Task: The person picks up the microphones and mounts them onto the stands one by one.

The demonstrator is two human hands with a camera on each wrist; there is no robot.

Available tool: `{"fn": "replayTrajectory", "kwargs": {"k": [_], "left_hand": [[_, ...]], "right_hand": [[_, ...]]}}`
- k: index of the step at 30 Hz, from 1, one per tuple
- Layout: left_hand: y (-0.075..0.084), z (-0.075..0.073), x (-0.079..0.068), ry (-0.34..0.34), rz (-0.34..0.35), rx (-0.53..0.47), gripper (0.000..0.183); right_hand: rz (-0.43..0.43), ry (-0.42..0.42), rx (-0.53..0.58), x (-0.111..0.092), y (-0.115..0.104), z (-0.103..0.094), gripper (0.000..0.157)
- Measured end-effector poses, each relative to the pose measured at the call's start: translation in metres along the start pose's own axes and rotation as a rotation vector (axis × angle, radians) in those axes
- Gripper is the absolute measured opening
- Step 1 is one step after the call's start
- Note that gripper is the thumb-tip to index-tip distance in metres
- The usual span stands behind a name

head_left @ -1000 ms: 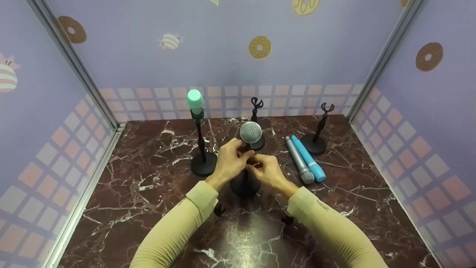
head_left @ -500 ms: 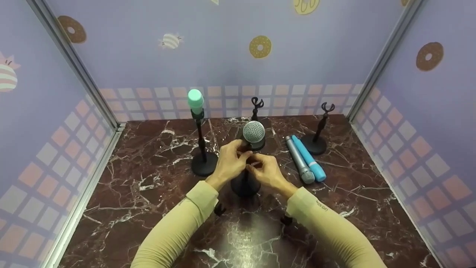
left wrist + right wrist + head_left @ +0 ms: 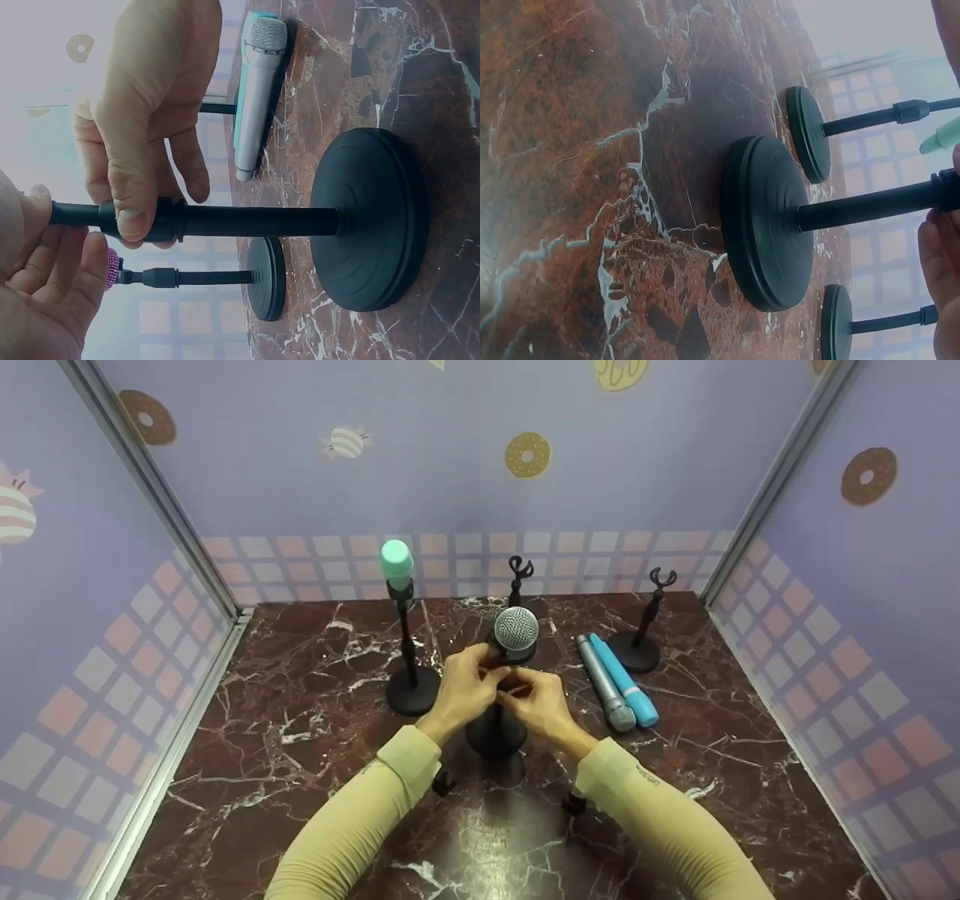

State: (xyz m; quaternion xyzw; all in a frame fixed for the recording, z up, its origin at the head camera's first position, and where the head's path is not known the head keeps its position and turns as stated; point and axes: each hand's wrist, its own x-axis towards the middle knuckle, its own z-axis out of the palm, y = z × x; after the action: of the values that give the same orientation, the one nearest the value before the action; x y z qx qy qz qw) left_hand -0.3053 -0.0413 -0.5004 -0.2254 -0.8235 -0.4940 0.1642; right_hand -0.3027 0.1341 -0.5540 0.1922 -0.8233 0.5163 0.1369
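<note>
In the head view, a black desk microphone stand (image 3: pixel 495 735) stands upright in the middle, both hands on its pole. My left hand (image 3: pixel 466 690) grips the upper pole, just under a microphone (image 3: pixel 516 628) with a silver mesh head. Lower down, my right hand (image 3: pixel 538 703) pinches the collar (image 3: pixel 165 219) between thumb and fingers, as the left wrist view shows. The round base (image 3: pixel 769 225) sits flat on the table in the right wrist view. Hands hide the microphone's body and the clip in the head view.
Left, a mint microphone (image 3: pixel 396 561) sits on its stand (image 3: pixel 412 690). Bare-clipped stands rise behind (image 3: pixel 517 577) and at right (image 3: pixel 637 651). A silver microphone (image 3: pixel 606 682) and a blue microphone (image 3: pixel 626 679) lie side by side on the marbled table (image 3: pixel 300 780). Walls enclose the back and sides.
The silver mesh head has shifted slightly to the right. Both hands keep their hold on the stand almost in place; the other things have not moved.
</note>
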Motion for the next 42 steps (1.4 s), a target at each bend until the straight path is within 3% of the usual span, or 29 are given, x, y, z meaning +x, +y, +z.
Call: {"fn": "replayTrajectory", "kwargs": {"k": [17,31,42], "left_hand": [[0.0006,-0.0009,0.0007,-0.006,0.016,0.010,0.014],[-0.0009,0.0003,-0.0002,0.006,0.019,0.012,0.009],[-0.0018,0.0005,0.0009,0.003,0.004,0.007,0.010]], "right_hand": [[0.013,0.075,-0.070,0.0024,-0.0009,0.0028,0.021],[-0.015,-0.084,0.038,-0.0001,-0.0011,-0.0049,0.037],[0.014,-0.038,0.068,-0.0012,0.0030,-0.0035,0.032]]}}
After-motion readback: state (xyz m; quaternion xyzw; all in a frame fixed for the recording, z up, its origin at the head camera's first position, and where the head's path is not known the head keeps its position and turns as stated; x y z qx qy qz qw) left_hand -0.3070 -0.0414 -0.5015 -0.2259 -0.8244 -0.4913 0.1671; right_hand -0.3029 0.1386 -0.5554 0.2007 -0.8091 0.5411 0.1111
